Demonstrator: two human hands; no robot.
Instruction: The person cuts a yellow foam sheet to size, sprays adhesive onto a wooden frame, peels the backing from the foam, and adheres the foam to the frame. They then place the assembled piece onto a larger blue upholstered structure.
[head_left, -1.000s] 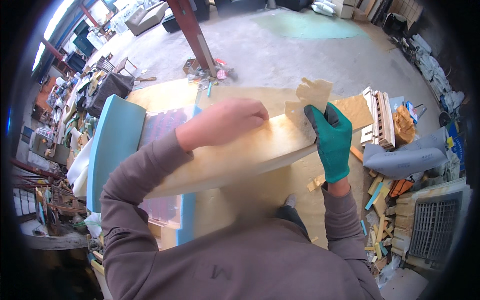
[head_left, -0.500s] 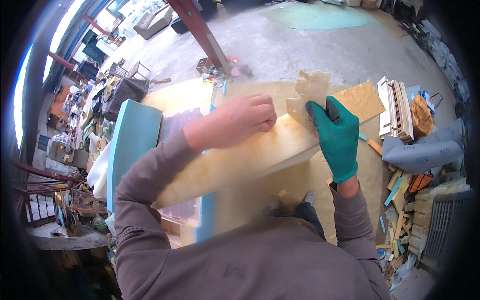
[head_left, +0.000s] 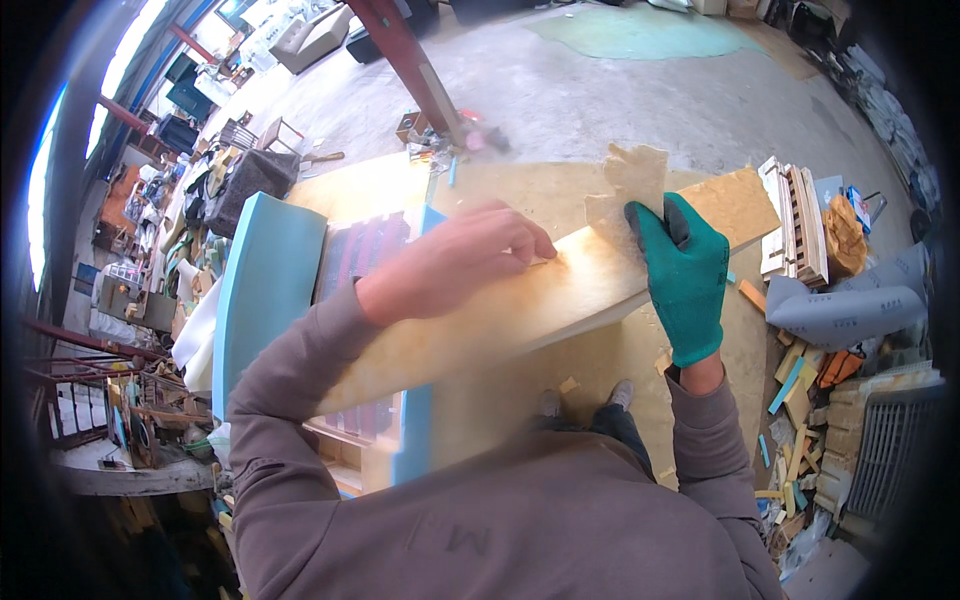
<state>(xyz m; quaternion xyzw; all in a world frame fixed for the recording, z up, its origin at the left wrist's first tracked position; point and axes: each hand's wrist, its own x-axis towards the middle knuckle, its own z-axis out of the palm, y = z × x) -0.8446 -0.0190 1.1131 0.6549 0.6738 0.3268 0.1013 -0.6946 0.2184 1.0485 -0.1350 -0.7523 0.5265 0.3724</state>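
Note:
A long foam slab [head_left: 590, 285], white with yellow-brown stains, slants across in front of me, its far right end [head_left: 735, 205] rough and yellow. My right hand [head_left: 685, 280], in a green glove with dark fingertips, is closed on a ragged tan sheet [head_left: 635, 185] that stands up from the slab; whether it is still attached cannot be seen. My bare left hand [head_left: 465, 260] is low over the slab's middle, fingers pinched together at a brownish patch. A small pale bit seems to show at its fingertips, too small to name.
Beneath the slab at left stands a frame with striped webbing [head_left: 365, 250] and blue foam panels [head_left: 265, 290]. A red post [head_left: 410, 70] rises beyond. Slatted wooden pieces [head_left: 795, 220], a grey roll [head_left: 850, 305] and foam offcuts [head_left: 795, 395] lie at right.
My left hand has turned, its fingers now pinched at the stained patch rather than in a loose fist. My right hand and the ragged sheet have shifted slightly right, as has the slab.

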